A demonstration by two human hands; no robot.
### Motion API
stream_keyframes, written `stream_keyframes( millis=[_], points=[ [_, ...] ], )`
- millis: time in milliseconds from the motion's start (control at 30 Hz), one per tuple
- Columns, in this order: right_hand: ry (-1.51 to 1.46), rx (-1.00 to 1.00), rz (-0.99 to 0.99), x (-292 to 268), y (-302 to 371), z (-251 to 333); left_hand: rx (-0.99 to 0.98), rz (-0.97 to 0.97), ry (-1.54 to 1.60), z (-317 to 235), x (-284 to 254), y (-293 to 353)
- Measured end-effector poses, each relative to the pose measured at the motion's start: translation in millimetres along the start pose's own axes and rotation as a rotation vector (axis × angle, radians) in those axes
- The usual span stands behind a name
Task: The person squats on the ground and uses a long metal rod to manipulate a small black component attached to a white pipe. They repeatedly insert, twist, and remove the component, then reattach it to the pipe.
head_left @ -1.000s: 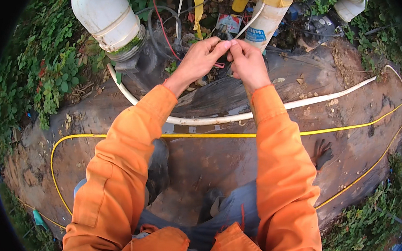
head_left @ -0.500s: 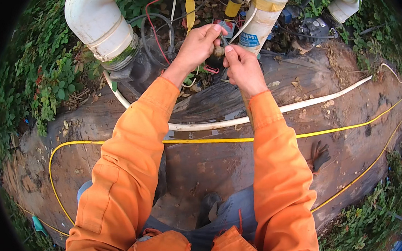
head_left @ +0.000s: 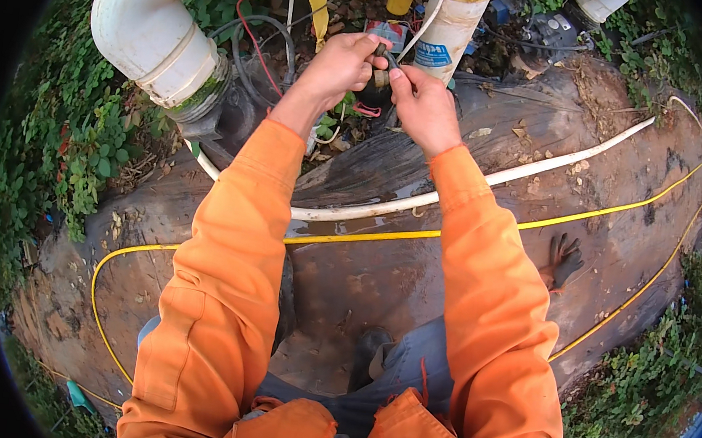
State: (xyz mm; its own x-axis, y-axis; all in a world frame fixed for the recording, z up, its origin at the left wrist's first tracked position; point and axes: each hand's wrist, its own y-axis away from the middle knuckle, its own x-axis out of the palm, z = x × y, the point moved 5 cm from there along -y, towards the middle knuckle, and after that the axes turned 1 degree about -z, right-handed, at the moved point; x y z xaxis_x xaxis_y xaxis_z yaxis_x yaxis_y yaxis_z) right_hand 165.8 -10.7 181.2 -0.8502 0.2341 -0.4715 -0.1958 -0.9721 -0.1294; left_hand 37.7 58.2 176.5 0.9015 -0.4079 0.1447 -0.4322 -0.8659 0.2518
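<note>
My left hand [head_left: 342, 70] and my right hand [head_left: 426, 112] meet at the top middle, in front of an upright white pipe [head_left: 447, 27]. Between their pinched fingertips is a thin dark piece [head_left: 389, 58] that looks like the end of a cable; the fingers hide part of it. Left fingers curl round its upper end, while the right thumb and forefinger press its lower side. Close behind the fingers a thin white cable [head_left: 421, 31] runs up along the pipe. A red-and-grey can-like object [head_left: 386, 32] sits just beyond, and a pink loop [head_left: 367, 111] lies below.
A large white elbow pipe [head_left: 137, 25] stands at left, near a yellow strap [head_left: 314, 4] and a red wire [head_left: 247, 27]. Across the dark plastic sheet [head_left: 362, 283] run a white hose [head_left: 533, 176] and a yellow hose [head_left: 400, 237]. A dark glove [head_left: 565, 261] lies at right.
The view has shifted slightly, so the pipes appear farther left and higher. Both hands stay closed on the dark piece, with only a small change in the fingers' angle.
</note>
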Motion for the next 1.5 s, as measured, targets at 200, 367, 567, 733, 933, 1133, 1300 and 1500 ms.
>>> stream_keyframes(
  millis=[200, 367, 567, 733, 933, 1133, 1300, 1500],
  points=[
    [0.087, 0.015, -0.014, -2, 1, 10, 0.335, -0.312, -0.690, -9, 1, 2],
    [0.060, 0.062, 0.018, -8, 1, 6, 0.051, -0.018, -0.274, -3, -6, -5],
    [0.017, 0.056, 0.000, -9, -2, -1, 0.294, 0.036, -0.650, -17, -4, -5],
    [-0.130, 0.128, 0.083, -6, -7, -17, 0.504, 0.012, -0.867, -27, 5, 3],
    [-0.185, 0.136, 0.112, -5, -7, -19, 0.515, -0.001, -0.902, -30, 5, 6],
    [-0.182, 0.120, 0.101, -4, -6, -15, 0.587, 0.097, -0.955, -40, 3, 9],
    [-0.150, 0.116, 0.098, -6, -6, -14, 0.601, 0.076, -1.063, -41, 7, 9],
    [-0.099, 0.084, 0.072, -5, -3, -6, 0.692, -0.052, -1.109, -35, 3, 9]
  ],
)
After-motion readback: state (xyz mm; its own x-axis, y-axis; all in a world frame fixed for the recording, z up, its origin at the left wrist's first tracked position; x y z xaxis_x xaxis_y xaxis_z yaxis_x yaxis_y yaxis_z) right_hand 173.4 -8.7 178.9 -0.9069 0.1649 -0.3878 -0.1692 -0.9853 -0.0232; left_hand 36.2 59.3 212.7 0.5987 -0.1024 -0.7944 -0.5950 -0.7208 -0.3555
